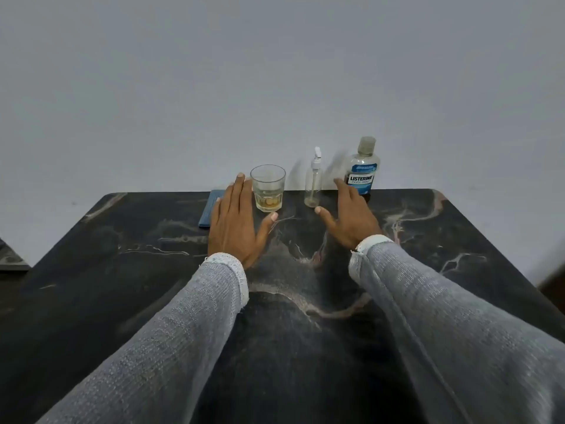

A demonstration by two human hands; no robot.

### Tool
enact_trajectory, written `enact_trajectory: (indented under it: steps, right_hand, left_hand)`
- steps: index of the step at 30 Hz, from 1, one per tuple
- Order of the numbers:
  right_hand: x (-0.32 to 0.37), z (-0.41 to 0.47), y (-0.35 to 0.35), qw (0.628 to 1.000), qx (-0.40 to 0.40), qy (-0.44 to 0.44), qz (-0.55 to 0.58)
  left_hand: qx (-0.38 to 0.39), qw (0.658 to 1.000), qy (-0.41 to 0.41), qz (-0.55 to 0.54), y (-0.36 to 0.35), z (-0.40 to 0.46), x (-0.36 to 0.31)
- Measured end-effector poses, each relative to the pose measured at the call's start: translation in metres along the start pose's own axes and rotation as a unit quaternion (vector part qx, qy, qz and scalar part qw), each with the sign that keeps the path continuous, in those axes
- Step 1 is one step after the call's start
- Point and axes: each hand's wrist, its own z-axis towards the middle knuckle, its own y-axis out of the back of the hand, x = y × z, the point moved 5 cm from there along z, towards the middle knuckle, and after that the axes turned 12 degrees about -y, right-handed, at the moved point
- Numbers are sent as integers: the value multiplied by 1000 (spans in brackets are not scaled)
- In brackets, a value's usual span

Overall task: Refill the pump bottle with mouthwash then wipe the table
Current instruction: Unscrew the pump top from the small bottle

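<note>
**Head view: 2 flat hands in front of the bottles at the far edge**

The head view looks down on a dark, black marble-patterned table (128, 301) with pale veins, set against a plain grey wall (275, 71). Both arms reach forward in grey knitted sleeves (183, 316) with pale cuffs.

The left hand (234, 221) is spread palm-down over the far middle of the table, its fingers straight and released, grasping nothing. Its thumb points right toward the base of a clear faceted drinking glass (268, 188), which stands upright just right of the fingers and holds a little yellowish liquid at the bottom. Whether the hand touches the glass cannot be told. Under the far left side of this hand lies a flat blue folded cloth (211, 209), partly hidden.

The right hand (351, 218) is also flat with fingers extended and loose, holding nothing. Its fingertips are blurred.

The small clear plastic pump bottle with a white pump head (313, 182) stands upright at the far edge, between the glass and the right hand, apart from both. It looks nearly empty. To its right, near the right hand's fingertips, stands the larger clear Listerine mouthwash bottle with a blue label and capped top (362, 166), upright near the wall.
</note>
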Motion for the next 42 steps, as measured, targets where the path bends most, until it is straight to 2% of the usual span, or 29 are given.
enact_trajectory:
  steps: [10, 20, 27, 36, 42]
  right_hand:
    - [26, 78, -36, 995, -20, -28, 93]
    - [17, 88, -46, 984, -43, -64, 159]
    - [13, 25, -32, 963, -23, -30, 266]
    - [9, -109, -20, 953, 10, 63, 297]
    - [15, -155, -23, 949, 13, 86, 302]
  left_hand:
    - [-19, 1000, -6, 2, -34, 23, 31]
    - [-21, 999, 3, -39, -40, 16, 31]
    - [-39, 990, 6, -132, -14, -16, 0]
    - [-44, 962, 66, -262, 19, -92, -38]
    - [-60, 941, 94, -318, 31, -131, -53]
